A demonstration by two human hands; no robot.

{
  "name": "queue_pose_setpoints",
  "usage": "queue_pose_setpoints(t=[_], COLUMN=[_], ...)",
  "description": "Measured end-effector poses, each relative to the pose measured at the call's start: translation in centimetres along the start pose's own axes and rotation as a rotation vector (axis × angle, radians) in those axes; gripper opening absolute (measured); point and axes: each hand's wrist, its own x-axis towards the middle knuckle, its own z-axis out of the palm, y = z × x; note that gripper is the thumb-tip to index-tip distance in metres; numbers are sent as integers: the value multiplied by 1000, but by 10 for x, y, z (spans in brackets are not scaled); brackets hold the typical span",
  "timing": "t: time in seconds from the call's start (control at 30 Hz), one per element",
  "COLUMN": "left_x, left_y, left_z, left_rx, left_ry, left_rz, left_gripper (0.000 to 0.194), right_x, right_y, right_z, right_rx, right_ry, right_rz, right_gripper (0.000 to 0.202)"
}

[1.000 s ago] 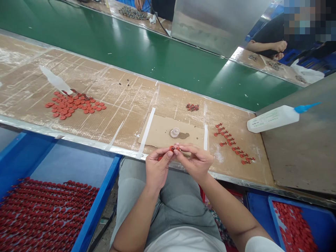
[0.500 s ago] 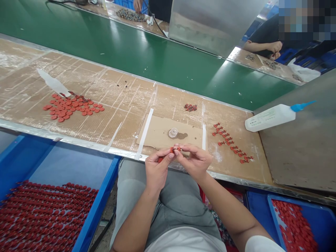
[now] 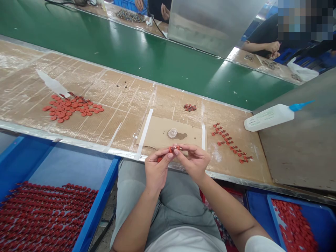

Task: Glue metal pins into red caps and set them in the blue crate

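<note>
Over the table's front edge, my left hand [image 3: 157,166] pinches a red disc [image 3: 171,149] between thumb and fingers, with more red showing against its palm. My right hand [image 3: 193,160] is closed on a small red piece with a metallic tip [image 3: 177,148], held against the disc. The fingers partly hide where the two meet. Just beyond stands a small clear cup [image 3: 172,133] on a taped cardboard sheet [image 3: 157,127], beside a damp stain. Finished-looking red discs with upright pieces [image 3: 233,147] stand in slanting rows on the right.
Loose red discs [image 3: 61,111] and a white spatula-like strip [image 3: 52,83] lie left. A small red-and-dark pile [image 3: 190,107] sits behind the cardboard. A white bottle with blue nozzle [image 3: 270,117] leans right. Blue trays [image 3: 99,199] flank my legs. Co-workers' hands show beyond the green belt [image 3: 118,49].
My hands stay almost in place, still holding the disc and the small piece together. Across the belt, a co-worker's second hand has come into view.
</note>
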Motion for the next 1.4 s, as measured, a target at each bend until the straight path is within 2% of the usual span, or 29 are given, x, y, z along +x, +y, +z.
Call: queue_pose_setpoints(t=[0.13,0.27,0.8,1.1,1.17,1.27,1.4], left_x=[0,0,2,1,1,2,3], left_y=[0,0,0,-1,-1,2,6], left_z=[0,0,-5,-2,-1,1,0], left_rx=[-19,-53,-63,-64,-65,-70,-70], left_ry=[2,9,-10,-7,1,20,22], left_rz=[-40,-82,-208,-210,-225,-249,-257], left_gripper=[11,10,13,14,14,20,23], right_x=[1,2,4,5,10,26,68], right_y=[-4,-6,-14,-12,-16,-30,-44], right_z=[0,0,-6,-8,-14,-32,-74], right_rx=[21,35,25,138,128,28,-296], right_ry=[26,29,-80,-74,-65,-9,63], right_rz=[145,214,254,373,358,262,87], right_gripper=[22,27,30,26,25,24,23])
